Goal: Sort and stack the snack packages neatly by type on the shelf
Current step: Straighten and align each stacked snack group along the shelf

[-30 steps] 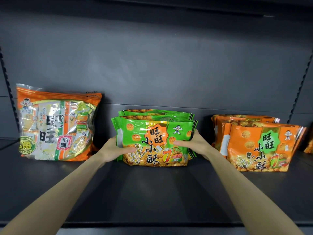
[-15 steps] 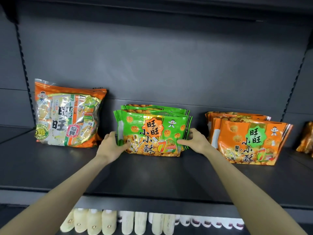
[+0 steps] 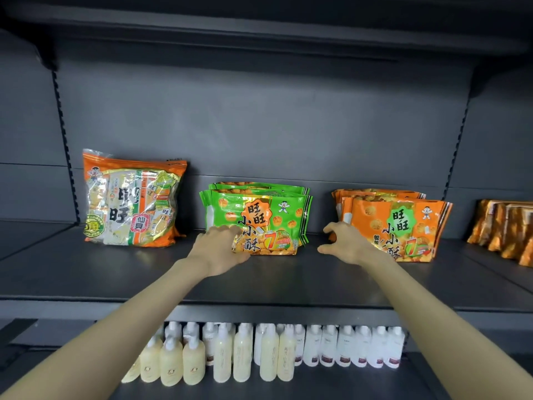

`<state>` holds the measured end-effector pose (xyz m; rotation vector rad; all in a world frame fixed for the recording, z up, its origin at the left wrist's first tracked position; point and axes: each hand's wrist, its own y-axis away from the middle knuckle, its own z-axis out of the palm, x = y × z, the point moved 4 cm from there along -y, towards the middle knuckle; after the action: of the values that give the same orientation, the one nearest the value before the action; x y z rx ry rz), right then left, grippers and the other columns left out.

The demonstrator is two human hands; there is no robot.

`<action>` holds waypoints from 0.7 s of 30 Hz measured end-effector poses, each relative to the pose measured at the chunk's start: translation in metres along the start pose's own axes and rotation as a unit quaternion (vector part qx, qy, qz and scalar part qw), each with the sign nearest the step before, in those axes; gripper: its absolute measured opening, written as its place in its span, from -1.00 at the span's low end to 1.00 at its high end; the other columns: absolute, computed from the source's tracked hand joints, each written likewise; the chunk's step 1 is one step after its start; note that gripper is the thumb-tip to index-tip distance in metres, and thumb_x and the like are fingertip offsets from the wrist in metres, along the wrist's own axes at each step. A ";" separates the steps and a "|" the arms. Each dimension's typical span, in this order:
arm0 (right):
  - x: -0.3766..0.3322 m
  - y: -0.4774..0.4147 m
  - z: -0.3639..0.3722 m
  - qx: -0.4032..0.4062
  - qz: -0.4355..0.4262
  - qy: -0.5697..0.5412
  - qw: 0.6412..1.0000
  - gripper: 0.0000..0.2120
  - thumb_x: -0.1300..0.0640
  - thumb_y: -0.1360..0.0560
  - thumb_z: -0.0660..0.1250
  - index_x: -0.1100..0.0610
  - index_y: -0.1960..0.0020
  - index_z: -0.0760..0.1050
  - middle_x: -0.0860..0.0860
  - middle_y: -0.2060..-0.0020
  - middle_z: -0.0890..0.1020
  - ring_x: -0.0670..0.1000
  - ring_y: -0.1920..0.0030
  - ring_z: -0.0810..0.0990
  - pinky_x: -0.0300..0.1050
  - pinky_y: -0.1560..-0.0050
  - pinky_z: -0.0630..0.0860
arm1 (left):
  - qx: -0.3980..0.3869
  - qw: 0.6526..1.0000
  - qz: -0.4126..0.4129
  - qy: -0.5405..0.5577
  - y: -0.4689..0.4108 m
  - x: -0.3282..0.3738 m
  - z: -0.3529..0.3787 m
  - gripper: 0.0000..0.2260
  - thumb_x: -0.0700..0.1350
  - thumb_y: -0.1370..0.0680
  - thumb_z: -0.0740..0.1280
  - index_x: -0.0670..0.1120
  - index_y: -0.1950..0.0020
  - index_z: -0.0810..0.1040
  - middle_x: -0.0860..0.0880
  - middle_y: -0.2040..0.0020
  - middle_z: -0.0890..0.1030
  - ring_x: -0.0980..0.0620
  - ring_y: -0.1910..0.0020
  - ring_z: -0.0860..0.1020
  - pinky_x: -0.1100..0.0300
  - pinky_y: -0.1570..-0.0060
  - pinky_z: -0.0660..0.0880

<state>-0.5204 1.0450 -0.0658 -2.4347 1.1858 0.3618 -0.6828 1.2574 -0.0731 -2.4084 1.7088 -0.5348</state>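
On the dark shelf (image 3: pixel 115 272) a stack of green snack packages (image 3: pixel 259 215) stands in the middle, leaning on the back wall. My left hand (image 3: pixel 219 249) lies over the lower left corner of the front green package, fingers curled against it; whether it grips is hidden. My right hand (image 3: pixel 343 241) hovers in the gap to the right of the green stack, fingers apart, holding nothing, just left of a stack of orange snack packages (image 3: pixel 395 223). A big orange and clear rice cracker bag (image 3: pixel 129 203) stands alone at the left.
More brown-orange packages (image 3: pixel 504 229) stand at the far right on the neighbouring shelf. Below, a lower shelf holds rows of pale yellow bottles (image 3: pixel 225 359) and white bottles (image 3: pixel 346 347). The upper shelf's edge (image 3: pixel 259 33) overhangs.
My right hand has let go of the green package's right side and moved right into the gap. My left hand slid onto the package's front. The view pulled back, showing the lower shelf.
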 end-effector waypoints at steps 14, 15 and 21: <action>0.053 0.094 -0.096 0.042 0.024 0.088 0.995 -0.50 0.03 -0.48 0.38 0.16 -0.37 0.39 0.11 -0.38 0.40 0.14 -0.35 0.38 -0.02 -0.28 0.36 | 0.003 0.988 0.143 -0.063 0.033 0.134 -0.030 -0.48 0.15 -0.53 0.27 -0.02 -0.43 0.30 -0.10 -0.38 0.42 -0.14 -0.37 0.34 -0.02 -0.31 0.29; 0.060 0.099 -0.104 0.048 0.028 0.092 0.994 -0.50 0.03 -0.48 0.37 0.15 -0.37 0.38 0.11 -0.39 0.39 0.14 -0.34 0.39 -0.01 -0.28 0.37 | 0.008 0.987 0.149 -0.066 0.031 0.147 -0.032 -0.48 0.15 -0.52 0.27 -0.02 -0.42 0.31 -0.10 -0.38 0.43 -0.14 -0.36 0.35 -0.02 -0.30 0.30; 0.120 0.130 -0.155 0.064 0.031 0.090 0.993 -0.51 -0.03 -0.45 0.40 0.09 -0.33 0.43 0.08 -0.32 0.46 0.12 -0.24 0.47 0.08 -0.23 0.46 | 0.041 0.982 0.181 -0.048 0.028 0.240 -0.028 -0.48 0.16 -0.52 0.27 -0.01 -0.42 0.30 -0.09 -0.34 0.45 -0.12 -0.33 0.38 0.01 -0.25 0.33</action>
<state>-0.5426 0.8182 -0.0088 -2.3635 1.3187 0.0811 -0.6479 1.0260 -0.0072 -1.9667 1.9750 -0.4190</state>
